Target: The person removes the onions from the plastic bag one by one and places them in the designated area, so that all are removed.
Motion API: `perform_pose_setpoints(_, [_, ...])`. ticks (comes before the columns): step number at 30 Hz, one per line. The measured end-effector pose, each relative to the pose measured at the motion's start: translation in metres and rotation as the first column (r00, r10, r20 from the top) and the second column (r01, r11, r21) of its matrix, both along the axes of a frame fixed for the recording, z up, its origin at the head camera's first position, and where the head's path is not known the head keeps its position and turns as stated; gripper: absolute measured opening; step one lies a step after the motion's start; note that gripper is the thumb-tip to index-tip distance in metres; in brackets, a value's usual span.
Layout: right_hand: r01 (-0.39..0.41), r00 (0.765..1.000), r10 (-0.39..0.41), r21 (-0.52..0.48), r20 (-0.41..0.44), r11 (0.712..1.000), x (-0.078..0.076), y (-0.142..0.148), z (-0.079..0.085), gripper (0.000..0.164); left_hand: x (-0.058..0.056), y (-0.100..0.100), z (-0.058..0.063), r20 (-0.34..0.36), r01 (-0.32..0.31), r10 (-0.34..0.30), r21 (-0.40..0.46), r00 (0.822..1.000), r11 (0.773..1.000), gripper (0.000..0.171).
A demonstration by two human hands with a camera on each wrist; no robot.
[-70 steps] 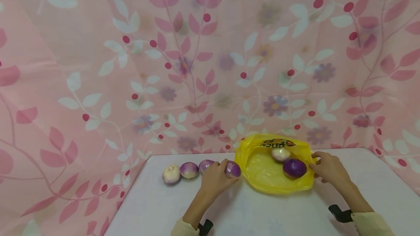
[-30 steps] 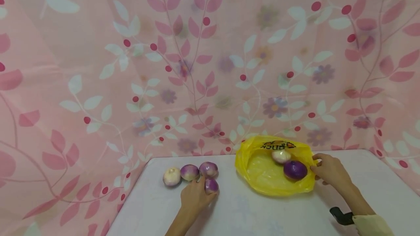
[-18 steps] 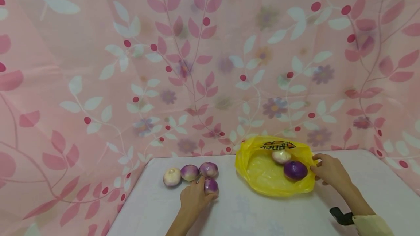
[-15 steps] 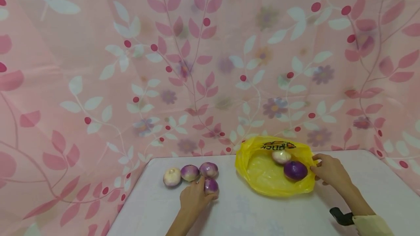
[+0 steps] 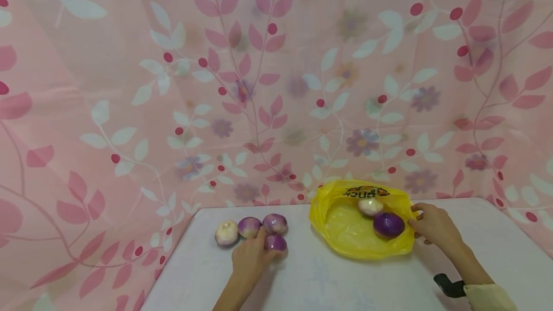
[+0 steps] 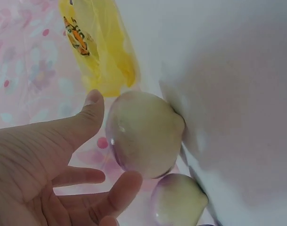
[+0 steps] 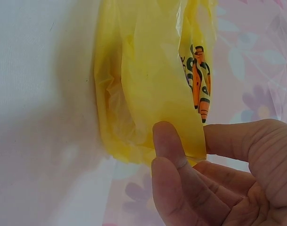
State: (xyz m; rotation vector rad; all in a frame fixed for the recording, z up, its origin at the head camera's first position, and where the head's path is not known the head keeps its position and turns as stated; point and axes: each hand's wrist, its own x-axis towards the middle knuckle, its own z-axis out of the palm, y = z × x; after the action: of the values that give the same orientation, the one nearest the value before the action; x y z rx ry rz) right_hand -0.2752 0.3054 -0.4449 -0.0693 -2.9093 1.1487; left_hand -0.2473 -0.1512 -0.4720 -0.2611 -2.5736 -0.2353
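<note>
On white worktop (image 5: pixel 345 282), pinching yellow bag (image 5: pixel 345 236) with right hand (image 5: pixel 436 225), likely to stop it closing; holding left hand (image 5: pixel 249 255) wide beside front turnip (image 5: pixel 277 242).

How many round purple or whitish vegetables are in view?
6. Four on the white table: whitish one leftmost, two purple ones beside it, fourth one by the left hand. Two inside the yellow plastic bag: paler one and dark purple one. Its folds could hide more.
</note>
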Motion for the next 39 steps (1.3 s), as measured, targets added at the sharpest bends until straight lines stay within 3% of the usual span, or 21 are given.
perform_pose_setpoints(6, [0.004,1.0,-0.004,-0.002,0.004,1.0,0.0,0.0,0.0,0.053,-0.002,0.015,0.006,0.027,0.042,-0.043,0.005,0.999,0.999,0.08])
perform_pose_setpoints(10, [0.008,1.0,-0.008,-0.003,0.012,1.0,-0.001,-0.001,0.0,0.053,-0.004,0.028,0.009,-0.005,0.095,-0.095,0.008,0.995,0.995,0.069])
perform_pose_setpoints(13, [0.011,1.0,-0.011,-0.001,0.017,1.0,-0.002,-0.002,0.0,0.053,-0.007,0.038,0.01,0.01,0.112,-0.112,0.008,0.994,0.994,0.067])
perform_pose_setpoints(19, [0.009,1.0,-0.009,0.007,0.015,1.0,-0.003,-0.002,-0.001,0.054,-0.012,0.058,0.008,-0.007,0.113,-0.114,-0.015,0.994,0.993,0.075])
perform_pose_setpoints(28, [0.013,1.0,-0.013,0.002,0.028,1.0,-0.002,-0.001,-0.002,0.054,-0.021,0.094,0.01,0.041,0.202,-0.209,0.145,0.977,0.969,0.074])
perform_pose_setpoints(35, [0.006,1.0,-0.006,-0.001,0.02,1.0,-0.002,-0.001,-0.002,0.054,-0.035,0.12,0.01,0.108,0.222,-0.252,0.233,0.962,0.947,0.073])
perform_pose_setpoints(39, [0.005,0.999,-0.004,-0.009,0.033,1.0,-0.002,-0.001,-0.003,0.054,-0.04,0.133,0.004,0.107,0.233,-0.272,0.285,0.956,0.93,0.073])
